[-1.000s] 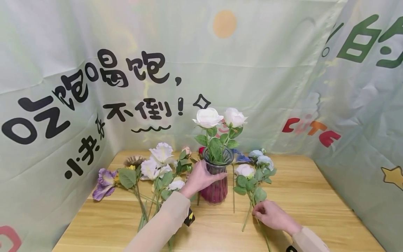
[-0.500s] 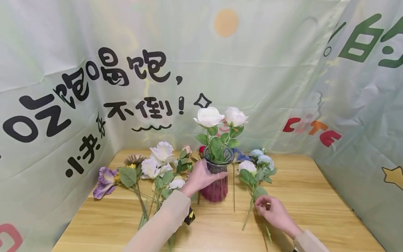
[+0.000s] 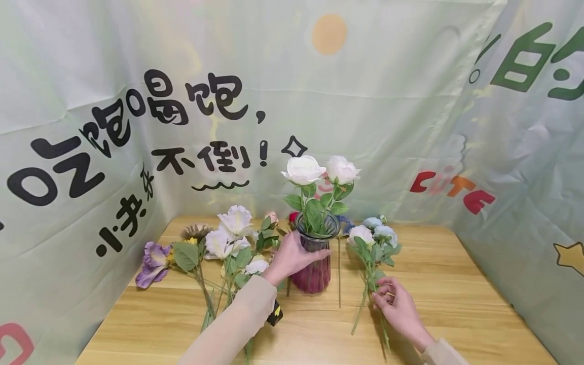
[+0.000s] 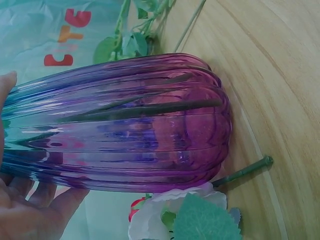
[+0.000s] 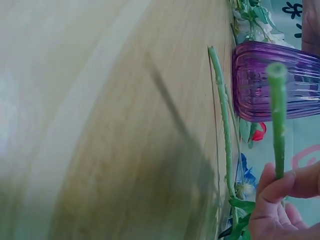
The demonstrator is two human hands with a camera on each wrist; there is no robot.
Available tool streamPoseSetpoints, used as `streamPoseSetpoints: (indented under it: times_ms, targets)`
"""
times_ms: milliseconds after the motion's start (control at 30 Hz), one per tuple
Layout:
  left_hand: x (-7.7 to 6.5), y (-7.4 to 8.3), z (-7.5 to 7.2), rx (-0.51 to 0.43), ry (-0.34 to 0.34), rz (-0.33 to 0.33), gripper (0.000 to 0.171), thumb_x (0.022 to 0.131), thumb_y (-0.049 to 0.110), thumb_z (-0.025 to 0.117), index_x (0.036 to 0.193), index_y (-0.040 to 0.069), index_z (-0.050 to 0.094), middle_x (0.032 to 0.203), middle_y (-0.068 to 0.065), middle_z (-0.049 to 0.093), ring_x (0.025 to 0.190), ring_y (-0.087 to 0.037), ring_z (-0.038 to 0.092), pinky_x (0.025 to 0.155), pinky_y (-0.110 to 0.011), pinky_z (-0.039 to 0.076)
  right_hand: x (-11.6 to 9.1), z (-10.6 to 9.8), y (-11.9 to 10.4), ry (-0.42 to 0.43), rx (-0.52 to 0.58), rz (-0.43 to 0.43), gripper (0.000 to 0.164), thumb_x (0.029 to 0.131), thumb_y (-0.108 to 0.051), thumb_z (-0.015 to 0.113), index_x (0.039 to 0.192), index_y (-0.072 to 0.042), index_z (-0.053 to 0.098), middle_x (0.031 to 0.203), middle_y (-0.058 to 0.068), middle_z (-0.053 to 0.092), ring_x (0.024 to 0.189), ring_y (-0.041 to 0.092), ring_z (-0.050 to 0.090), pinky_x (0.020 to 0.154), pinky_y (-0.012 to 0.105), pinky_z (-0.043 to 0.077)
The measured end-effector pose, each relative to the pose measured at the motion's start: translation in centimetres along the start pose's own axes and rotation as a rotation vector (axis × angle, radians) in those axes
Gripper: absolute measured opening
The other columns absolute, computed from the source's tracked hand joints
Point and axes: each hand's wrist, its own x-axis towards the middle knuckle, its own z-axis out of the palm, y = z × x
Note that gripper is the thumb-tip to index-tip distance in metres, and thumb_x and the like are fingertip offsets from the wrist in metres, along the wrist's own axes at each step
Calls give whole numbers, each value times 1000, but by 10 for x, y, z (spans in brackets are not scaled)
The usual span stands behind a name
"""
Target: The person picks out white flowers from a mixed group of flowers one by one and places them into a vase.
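My left hand [image 3: 292,258] grips the ribbed glass vase [image 3: 312,276], which fades from grey-blue at the rim to purple-pink below and stands upright. Two white roses [image 3: 303,170] rise out of it on leafy stems; through the glass in the left wrist view, dark stems [image 4: 155,109] reach down near the base. To the right of the vase, my right hand [image 3: 399,309] pinches the green stem of another white rose [image 3: 361,235] between thumb and fingers. In the right wrist view that stem [image 5: 278,125] points its cut end at the camera.
Light blue flowers [image 3: 385,234] lie behind the held rose. Left of the vase are white flowers [image 3: 234,220], a purple flower [image 3: 152,263] and a pink one [image 3: 271,218]. A red flower [image 3: 293,217] shows behind the vase. Printed curtains [image 3: 388,126] enclose the wooden table [image 3: 438,263].
My right hand has shifted slightly away from me and to the right, and the white rose it holds has moved back and right with it. The left hand stays on the vase.
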Motion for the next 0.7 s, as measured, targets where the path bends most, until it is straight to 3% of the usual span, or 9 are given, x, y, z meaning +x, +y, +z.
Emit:
streamPoseSetpoints:
  times_ms: [167,433,700]
  targets:
    - [0,1,0,10,3,-7,65,68,57,76,116,18,60,103,3,67,96,-13,62,83,-31,51,0,1,0,23,42,15,36,86,8,59,118,5,44,89,20,57,68,21,63,60,28,55]
    - [1,1,0,13,-9,-8,67,68,59,75,120,20,58,106,5,65,99,-11,61,85,-30,51,0,1,-2,70,81,-65,43,87,7,59,125,4,38,90,20,58,70,23,64,61,28,55]
    - [1,1,0,20,-17,-23,68,68,57,76,122,21,57,108,6,65,100,-10,60,86,-30,50,5,4,-12,114,126,-81,46,88,7,58,129,4,35,94,23,58,72,20,65,64,28,56]
